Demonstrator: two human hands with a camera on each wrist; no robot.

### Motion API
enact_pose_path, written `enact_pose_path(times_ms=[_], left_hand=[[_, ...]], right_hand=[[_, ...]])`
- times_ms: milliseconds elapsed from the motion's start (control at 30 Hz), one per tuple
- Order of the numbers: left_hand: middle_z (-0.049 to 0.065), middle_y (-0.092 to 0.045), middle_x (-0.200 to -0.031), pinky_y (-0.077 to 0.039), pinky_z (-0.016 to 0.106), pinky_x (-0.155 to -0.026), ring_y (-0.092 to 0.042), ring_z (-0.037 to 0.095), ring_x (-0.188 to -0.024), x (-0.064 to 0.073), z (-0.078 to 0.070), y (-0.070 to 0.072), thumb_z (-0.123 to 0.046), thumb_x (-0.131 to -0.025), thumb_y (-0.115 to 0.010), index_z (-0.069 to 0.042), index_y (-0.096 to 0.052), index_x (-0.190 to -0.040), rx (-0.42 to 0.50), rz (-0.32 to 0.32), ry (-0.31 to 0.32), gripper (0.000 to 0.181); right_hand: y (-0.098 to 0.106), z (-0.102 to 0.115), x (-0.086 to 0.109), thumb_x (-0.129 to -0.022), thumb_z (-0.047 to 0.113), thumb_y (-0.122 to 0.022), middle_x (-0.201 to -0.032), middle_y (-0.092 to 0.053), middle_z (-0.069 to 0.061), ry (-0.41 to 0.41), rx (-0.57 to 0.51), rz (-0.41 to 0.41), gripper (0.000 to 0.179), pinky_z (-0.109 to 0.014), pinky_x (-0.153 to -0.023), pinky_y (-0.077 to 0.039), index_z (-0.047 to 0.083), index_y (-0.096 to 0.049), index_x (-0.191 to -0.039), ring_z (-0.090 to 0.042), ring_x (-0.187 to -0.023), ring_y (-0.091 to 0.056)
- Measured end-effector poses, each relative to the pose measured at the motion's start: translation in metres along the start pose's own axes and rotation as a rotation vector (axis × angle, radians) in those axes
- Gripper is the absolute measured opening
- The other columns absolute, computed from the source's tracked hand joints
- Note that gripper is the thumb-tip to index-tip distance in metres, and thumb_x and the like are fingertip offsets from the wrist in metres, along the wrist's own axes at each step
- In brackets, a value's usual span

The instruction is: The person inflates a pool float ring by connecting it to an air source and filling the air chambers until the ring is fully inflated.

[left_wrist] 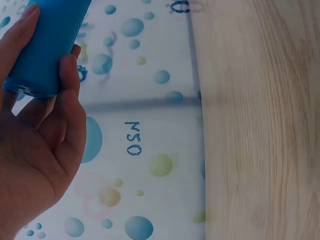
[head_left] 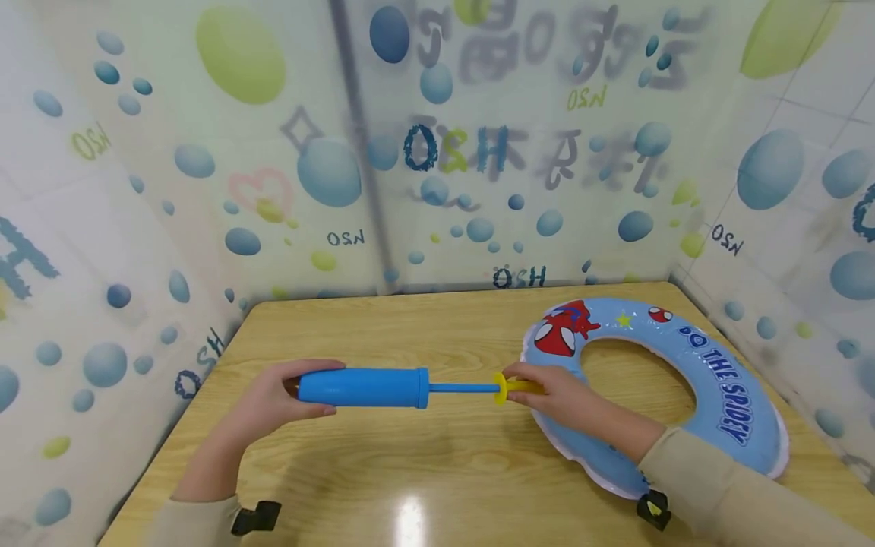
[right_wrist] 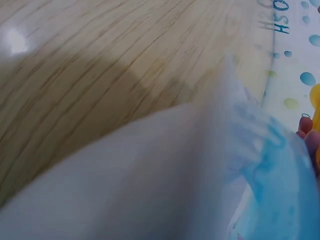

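Note:
A blue hand pump (head_left: 365, 387) is held level above the table, its thin blue rod (head_left: 465, 388) drawn out to the right. My left hand (head_left: 273, 403) grips the left end of the barrel; in the left wrist view, thumb and fingers wrap the blue barrel (left_wrist: 47, 47) near its end. My right hand (head_left: 560, 399) holds the yellow handle (head_left: 522, 386) at the rod's end. Below the right forearm lies a light blue swim ring (head_left: 731, 380) with red spider figures and lettering, puffed up with a wrinkled edge. It fills much of the right wrist view.
The wooden table (head_left: 376, 471) stands against walls covered in a bubble-print sheet (head_left: 437, 220), which close in the back and both sides. The swim ring takes up the table's right part. A dark strap (head_left: 256, 518) sits at the left wrist, another (head_left: 654, 509) below the right sleeve.

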State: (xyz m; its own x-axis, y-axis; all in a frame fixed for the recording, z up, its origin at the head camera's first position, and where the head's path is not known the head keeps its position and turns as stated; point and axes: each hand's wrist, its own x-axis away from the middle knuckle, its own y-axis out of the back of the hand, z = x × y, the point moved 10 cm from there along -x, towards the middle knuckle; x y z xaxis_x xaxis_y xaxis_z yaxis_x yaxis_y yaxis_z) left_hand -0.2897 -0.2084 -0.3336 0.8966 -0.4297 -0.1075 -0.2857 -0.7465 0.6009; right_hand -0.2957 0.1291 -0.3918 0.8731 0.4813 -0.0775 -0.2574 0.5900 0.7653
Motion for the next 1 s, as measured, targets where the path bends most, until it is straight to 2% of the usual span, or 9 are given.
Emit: enact_pose_path(times_ms=[267,367,500,600,733,1000], left_hand=[[0.022,-0.058,-0.127,-0.053,0.031,-0.068,-0.062,0.026,-0.087,0.009,0.008,0.019,-0.016,-0.078,-0.083,-0.005,-0.063,-0.129,-0.059,-0.021,-0.022,0.056],[0.021,-0.058,-0.128,-0.053,0.031,-0.067,-0.063,0.022,-0.086,0.011,0.004,0.023,-0.016,-0.078,-0.083,-0.005,-0.063,-0.129,-0.089,-0.024,-0.046,0.056],[0.017,-0.06,-0.127,-0.053,0.03,-0.068,-0.063,0.022,-0.087,0.007,-0.002,0.024,-0.021,-0.079,-0.083,-0.01,-0.065,-0.127,-0.118,-0.06,-0.039,0.053],[0.014,-0.061,-0.127,-0.053,0.03,-0.07,-0.062,0.024,-0.09,0.0,-0.007,0.02,-0.025,-0.08,-0.082,-0.015,-0.067,-0.126,-0.126,-0.079,-0.031,0.05],[0.011,-0.063,-0.124,-0.054,0.031,-0.071,-0.063,0.024,-0.092,-0.01,-0.017,0.011,-0.025,-0.079,-0.083,-0.016,-0.068,-0.124,-0.129,-0.089,-0.06,0.049],[0.01,-0.064,-0.123,-0.053,0.032,-0.071,-0.062,0.021,-0.092,-0.02,-0.026,-0.014,-0.025,-0.078,-0.084,-0.015,-0.069,-0.123,-0.121,-0.088,-0.08,0.048]], right_hand=[[0.007,-0.002,0.005,-0.094,0.025,-0.067,-0.107,-0.065,0.006,0.004,0.006,0.008,0.031,-0.032,-0.082,-0.051,0.016,-0.063,-0.123,-0.014,-0.091,-0.057],[0.008,-0.001,0.006,-0.094,0.024,-0.067,-0.105,-0.065,0.006,0.002,0.007,0.013,0.03,-0.031,-0.081,-0.051,0.016,-0.062,-0.123,-0.013,-0.088,-0.057],[0.007,0.001,0.002,-0.094,0.025,-0.066,-0.111,-0.065,0.002,-0.003,0.011,-0.003,0.033,-0.033,-0.084,-0.051,0.014,-0.061,-0.126,-0.015,-0.093,-0.059],[0.005,0.005,-0.005,-0.095,0.026,-0.064,-0.118,-0.064,-0.003,0.002,0.01,-0.027,0.035,-0.039,-0.088,-0.051,0.012,-0.061,-0.128,-0.019,-0.1,-0.06],[-0.001,0.01,-0.015,-0.096,0.027,-0.063,-0.123,-0.063,-0.005,0.006,0.005,-0.043,0.035,-0.043,-0.091,-0.049,0.012,-0.06,-0.128,-0.023,-0.106,-0.059],[-0.011,0.022,-0.025,-0.095,0.025,-0.066,-0.123,-0.063,0.0,-0.023,-0.007,-0.047,0.034,-0.041,-0.092,-0.049,0.018,-0.061,-0.128,-0.02,-0.107,-0.059]])
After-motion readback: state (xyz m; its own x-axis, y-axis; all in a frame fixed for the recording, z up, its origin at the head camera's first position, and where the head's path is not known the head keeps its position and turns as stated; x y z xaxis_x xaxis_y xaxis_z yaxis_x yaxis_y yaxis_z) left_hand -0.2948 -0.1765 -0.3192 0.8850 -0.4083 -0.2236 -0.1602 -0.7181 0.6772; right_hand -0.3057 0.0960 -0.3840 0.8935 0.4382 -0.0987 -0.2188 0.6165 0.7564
